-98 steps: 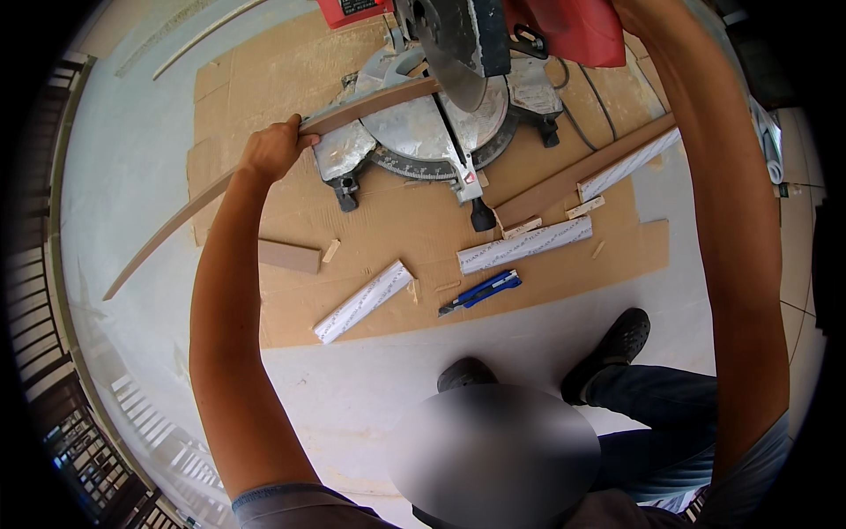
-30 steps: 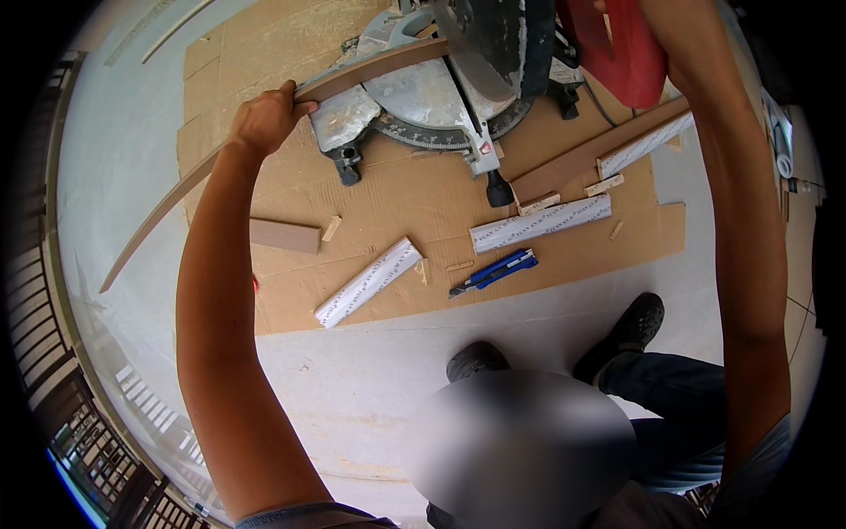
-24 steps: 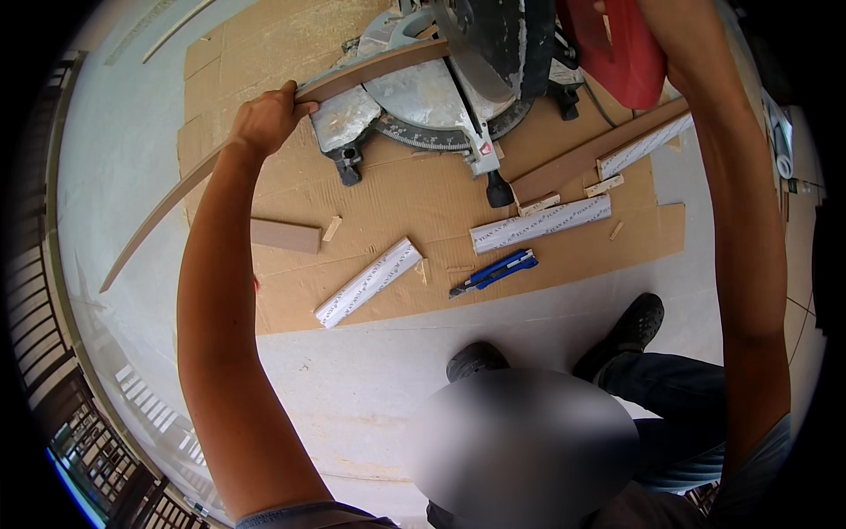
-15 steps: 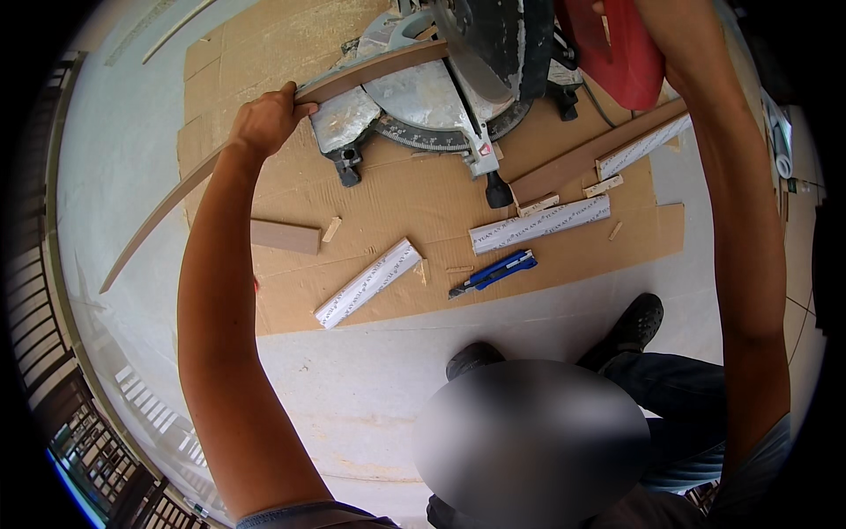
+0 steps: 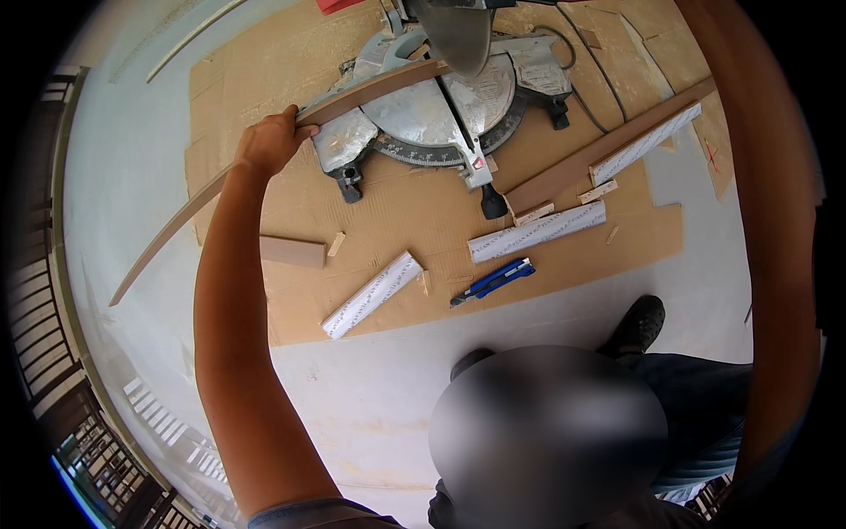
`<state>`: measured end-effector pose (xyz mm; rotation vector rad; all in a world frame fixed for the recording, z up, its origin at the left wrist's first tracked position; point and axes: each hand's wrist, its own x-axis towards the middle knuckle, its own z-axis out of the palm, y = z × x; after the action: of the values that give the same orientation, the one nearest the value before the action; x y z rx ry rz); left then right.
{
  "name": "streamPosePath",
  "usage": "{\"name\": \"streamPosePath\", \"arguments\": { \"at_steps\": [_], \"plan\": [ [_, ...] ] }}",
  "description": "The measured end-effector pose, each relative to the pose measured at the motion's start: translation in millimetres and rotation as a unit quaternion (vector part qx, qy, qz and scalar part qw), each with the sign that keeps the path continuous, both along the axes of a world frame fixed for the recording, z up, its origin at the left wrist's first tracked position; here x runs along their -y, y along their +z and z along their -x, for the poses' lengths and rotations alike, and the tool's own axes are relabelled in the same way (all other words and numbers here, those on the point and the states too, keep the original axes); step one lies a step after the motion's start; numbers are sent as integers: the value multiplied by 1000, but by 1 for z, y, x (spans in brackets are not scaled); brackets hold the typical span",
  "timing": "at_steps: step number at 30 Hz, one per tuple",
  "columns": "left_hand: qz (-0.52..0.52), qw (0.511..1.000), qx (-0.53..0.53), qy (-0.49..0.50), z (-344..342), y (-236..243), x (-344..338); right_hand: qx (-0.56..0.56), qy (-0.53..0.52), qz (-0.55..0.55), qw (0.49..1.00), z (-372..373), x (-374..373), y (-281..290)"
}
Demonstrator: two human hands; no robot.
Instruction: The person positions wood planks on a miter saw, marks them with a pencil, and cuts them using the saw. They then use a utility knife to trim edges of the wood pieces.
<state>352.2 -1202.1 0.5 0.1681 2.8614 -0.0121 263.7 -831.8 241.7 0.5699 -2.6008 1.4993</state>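
My left hand [image 5: 270, 141] is closed around a long brown wood strip [image 5: 374, 88], pressing it along the fence of a miter saw [image 5: 408, 115]. The strip runs out past my forearm to the left, and its other end lies across the saw's round table. Above that end sits the rounded metal blade guard [image 5: 458, 35], raised clear of the strip; the upper saw head is cut off by the picture's top edge. My right forearm [image 5: 767, 176] rises along the right side, with its hand outside the picture.
Cardboard [image 5: 388, 212] lies under the saw. On it are a blue utility knife [image 5: 493, 280], several trim pieces with white printed backing [image 5: 372, 295], a longer brown board [image 5: 608, 150] and small offcuts [image 5: 336, 244]. A black cord [image 5: 599, 70] trails right of the saw.
The saw head and its red part have risen away from the table, uncovering its right side. My right arm has shifted outward, its hand leaving view. My left hand keeps its hold on the strip.
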Motion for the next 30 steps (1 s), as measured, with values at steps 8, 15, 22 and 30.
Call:
{"name": "streamPosePath", "arguments": {
  "at_steps": [8,15,22,30],
  "plan": [
    [-57,993,94,31,-47,34,18,35,6,-29,999,66,11,5],
    [-61,992,101,39,-161,88,39,48,15,-28,998,86,22,9],
    [-81,992,89,33,-227,126,33,54,24,-20,998,87,22,17],
    [-92,994,62,7,-239,117,6,63,24,-9,998,78,13,21]
  ]
}}
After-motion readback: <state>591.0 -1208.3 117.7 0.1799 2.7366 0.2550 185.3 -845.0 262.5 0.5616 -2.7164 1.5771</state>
